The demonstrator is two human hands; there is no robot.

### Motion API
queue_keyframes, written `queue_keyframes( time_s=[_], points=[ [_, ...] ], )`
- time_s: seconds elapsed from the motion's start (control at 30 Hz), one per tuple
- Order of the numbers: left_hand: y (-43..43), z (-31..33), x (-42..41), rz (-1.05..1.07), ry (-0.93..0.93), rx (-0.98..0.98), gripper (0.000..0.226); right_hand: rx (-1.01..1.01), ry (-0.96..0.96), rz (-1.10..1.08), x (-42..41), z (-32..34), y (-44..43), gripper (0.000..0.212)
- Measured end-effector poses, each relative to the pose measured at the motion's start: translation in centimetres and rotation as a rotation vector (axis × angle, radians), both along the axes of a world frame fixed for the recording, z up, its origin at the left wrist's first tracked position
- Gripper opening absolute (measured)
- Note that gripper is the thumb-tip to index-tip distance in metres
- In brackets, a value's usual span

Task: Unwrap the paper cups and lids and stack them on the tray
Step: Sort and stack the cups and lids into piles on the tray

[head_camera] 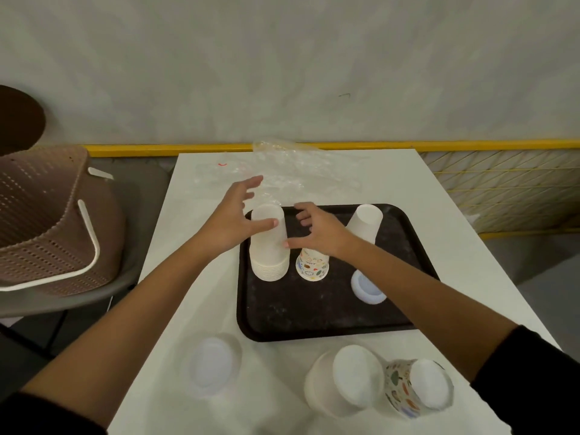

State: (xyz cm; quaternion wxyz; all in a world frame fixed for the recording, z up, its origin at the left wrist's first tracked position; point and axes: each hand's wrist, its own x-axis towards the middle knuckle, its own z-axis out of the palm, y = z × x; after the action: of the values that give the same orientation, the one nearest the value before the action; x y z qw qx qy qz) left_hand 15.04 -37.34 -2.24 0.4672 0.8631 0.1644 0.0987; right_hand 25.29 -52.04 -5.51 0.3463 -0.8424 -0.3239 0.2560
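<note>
Stacks near me at 6 o'clock on table (282,356): lids (213,365) and wrapped cups (342,381), wrap seemingly still on. On tray (314,309), white cup stack (270,246) stands at 10 o'clock. My left hand (232,218) and right hand (320,229) flank it, fingers spread, thumbs touching. I'd square it gently, clear of patterned cup (312,265).

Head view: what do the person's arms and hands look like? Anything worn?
Left hand and right hand are bare: no gloves, no rings or watch in sight. Left sleeve and right sleeve are plain black and reach only to about the elbows, leaving the arms below them uncovered.
</note>
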Motion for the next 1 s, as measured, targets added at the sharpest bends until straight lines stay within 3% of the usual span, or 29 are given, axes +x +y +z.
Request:
queue_keyframes(
  time_s=[0.17, 0.37, 0.53, 0.67, 0.83, 1.0],
  points=[
    [-3.5, 1.8, -1.6, -0.039, -0.107, 0.026, 0.062, 0.089, -0.054, -0.095, -0.1, 3.0, -5.2, 0.056],
    [-8.0, 1.9, -4.2, -0.115, -0.062, -0.096, 0.030, 0.152, -0.064, -0.183, -1.9, 4.4, -12.1, 0.040],
    [-11.8, 3.0, -5.0, -0.195, 0.016, -0.106, 0.019, 0.188, 0.015, -0.218, -3.6, 3.3, -17.9, 0.029],
    [-15.5, 4.4, -5.1, -0.308, 0.057, -0.014, 0.028, 0.141, 0.037, -0.185, -4.2, 1.7, -22.2, 0.037],
    [-19.7, 4.2, -4.5, -0.474, 0.146, 0.141, 0.034, -0.188, 0.154, 0.040, -4.6, -1.1, -25.7, 0.070],
    [-22.6, 3.8, -4.6, -0.551, 0.236, 0.343, 0.049, -0.180, 0.205, 0.121, -6.8, -3.4, -26.5, 0.081]
  ],
)
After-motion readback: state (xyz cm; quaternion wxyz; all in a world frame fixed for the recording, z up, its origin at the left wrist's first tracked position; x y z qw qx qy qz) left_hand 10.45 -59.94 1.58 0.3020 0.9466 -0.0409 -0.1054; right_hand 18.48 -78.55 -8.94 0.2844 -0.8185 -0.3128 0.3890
